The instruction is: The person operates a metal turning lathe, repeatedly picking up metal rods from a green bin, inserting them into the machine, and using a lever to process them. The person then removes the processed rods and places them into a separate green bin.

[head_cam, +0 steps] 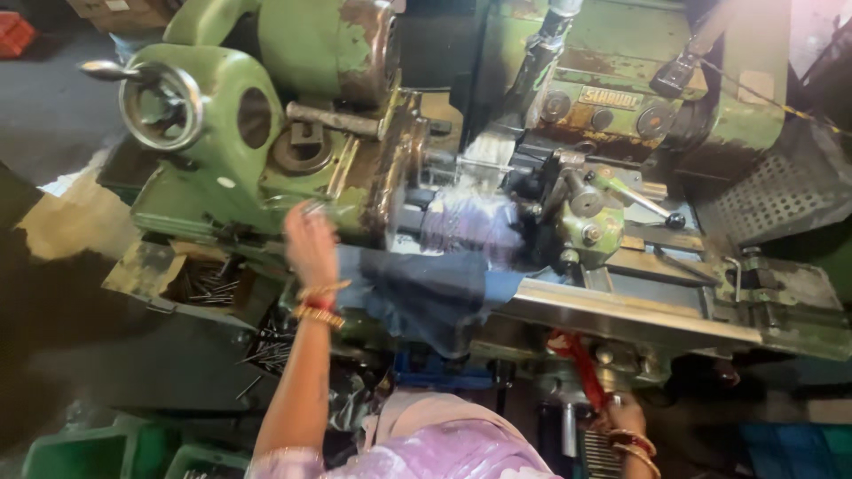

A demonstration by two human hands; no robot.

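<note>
Green, rusty metal lathe machine (266, 133) fills the room. Her left hand (309, 241) lies open against it, fingers spread. Her right hand (624, 415) grips a red-wrapped lever (579, 359) below; pulling it looks next.

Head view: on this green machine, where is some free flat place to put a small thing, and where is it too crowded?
A bare metal ledge runs right of the dark blue cloth. Crowded: the middle around the lever, and the tray of thin metal rods under the left hand. The right hand is low, at a red cloth.
</note>
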